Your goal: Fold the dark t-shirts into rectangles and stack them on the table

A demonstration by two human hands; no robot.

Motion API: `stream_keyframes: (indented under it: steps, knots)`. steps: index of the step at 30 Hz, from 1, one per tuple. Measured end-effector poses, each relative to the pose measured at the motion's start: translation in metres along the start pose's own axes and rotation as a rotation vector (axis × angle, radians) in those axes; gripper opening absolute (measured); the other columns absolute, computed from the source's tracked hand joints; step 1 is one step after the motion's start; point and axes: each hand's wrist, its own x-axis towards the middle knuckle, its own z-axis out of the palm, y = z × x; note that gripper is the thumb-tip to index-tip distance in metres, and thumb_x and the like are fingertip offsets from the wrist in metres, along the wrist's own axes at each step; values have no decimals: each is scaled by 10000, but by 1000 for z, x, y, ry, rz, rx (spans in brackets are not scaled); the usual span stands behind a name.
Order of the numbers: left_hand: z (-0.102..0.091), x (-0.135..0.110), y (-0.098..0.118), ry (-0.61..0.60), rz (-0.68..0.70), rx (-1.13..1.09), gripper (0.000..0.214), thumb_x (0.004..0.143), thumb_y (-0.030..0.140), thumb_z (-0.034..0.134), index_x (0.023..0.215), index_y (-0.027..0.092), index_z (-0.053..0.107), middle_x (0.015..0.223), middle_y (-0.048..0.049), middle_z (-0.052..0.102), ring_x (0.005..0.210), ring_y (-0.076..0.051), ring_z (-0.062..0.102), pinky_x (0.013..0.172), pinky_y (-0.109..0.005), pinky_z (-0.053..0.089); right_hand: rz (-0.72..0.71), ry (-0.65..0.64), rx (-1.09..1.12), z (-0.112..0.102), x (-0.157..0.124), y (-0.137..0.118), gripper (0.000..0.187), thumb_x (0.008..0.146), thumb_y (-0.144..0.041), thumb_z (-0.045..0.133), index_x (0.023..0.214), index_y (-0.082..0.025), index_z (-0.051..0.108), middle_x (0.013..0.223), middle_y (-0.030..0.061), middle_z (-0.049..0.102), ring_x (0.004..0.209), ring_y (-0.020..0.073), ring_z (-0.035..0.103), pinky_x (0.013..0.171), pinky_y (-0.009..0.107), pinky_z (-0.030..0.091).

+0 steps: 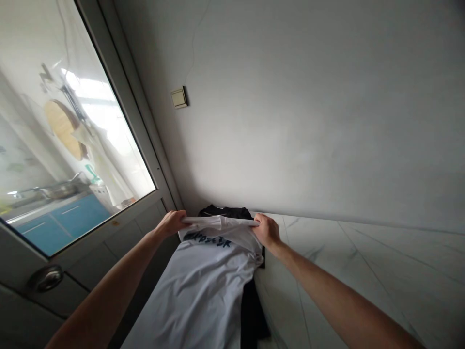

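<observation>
A white T-shirt (pixel 196 291) lies stretched out, with dark blue lettering (pixel 207 239) across it. My left hand (pixel 170 223) and my right hand (pixel 267 231) pinch opposite ends of its folded top edge, which is lifted and pulled taut between them. A black garment (pixel 252 310) lies under the white T-shirt, showing beyond its far edge and along its right side. Much of the black garment is hidden.
A white marble-patterned surface (pixel 356 271) stretches right of the garments and meets a grey wall (pixel 308 121) bearing a small beige switch (pixel 179 97). To the left stands a glazed door (pixel 83 194) with a round metal handle (pixel 45 277).
</observation>
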Motion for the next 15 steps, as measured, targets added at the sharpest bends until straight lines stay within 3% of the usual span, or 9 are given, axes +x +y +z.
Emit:
stream_keyframes:
  steps: [5, 8, 11, 13, 15]
  knots:
    - [-30, -31, 8, -104, -20, -85, 326, 707, 499, 695, 650, 207, 560, 592, 68, 482, 630, -121, 469, 587, -232, 296, 32, -157, -2, -54, -5, 4, 95, 746, -259, 718, 719, -233, 631, 665, -25, 625, 636, 149, 526, 585, 265, 228]
    - [-45, -56, 13, -130, 30, -96, 330, 686, 500, 717, 653, 198, 587, 598, 54, 506, 633, -125, 469, 584, -229, 301, -64, -486, 148, -94, -23, 18, 285, 687, -449, 811, 712, -216, 650, 650, -32, 588, 643, 145, 514, 583, 254, 242]
    - [-51, -84, 28, -79, 139, -183, 372, 799, 546, 625, 691, 192, 597, 675, 13, 571, 659, -138, 497, 611, -230, 353, -92, -795, 356, -138, -59, 37, 544, 714, -708, 719, 639, -187, 583, 576, -45, 438, 574, 118, 400, 541, 253, 218]
    - [-50, -105, 50, -78, 170, -314, 443, 893, 597, 512, 726, 192, 578, 696, 0, 576, 655, -141, 502, 606, -228, 380, -11, -805, 460, -171, -92, 51, 622, 797, -782, 587, 640, -181, 557, 589, -45, 386, 575, 112, 354, 530, 251, 223]
    - [-49, -127, 85, -152, 146, -453, 504, 940, 652, 433, 779, 194, 566, 668, 11, 550, 613, -132, 477, 559, -219, 373, 100, -747, 509, -210, -126, 69, 633, 836, -784, 547, 655, -178, 555, 613, -38, 389, 595, 115, 364, 537, 248, 257]
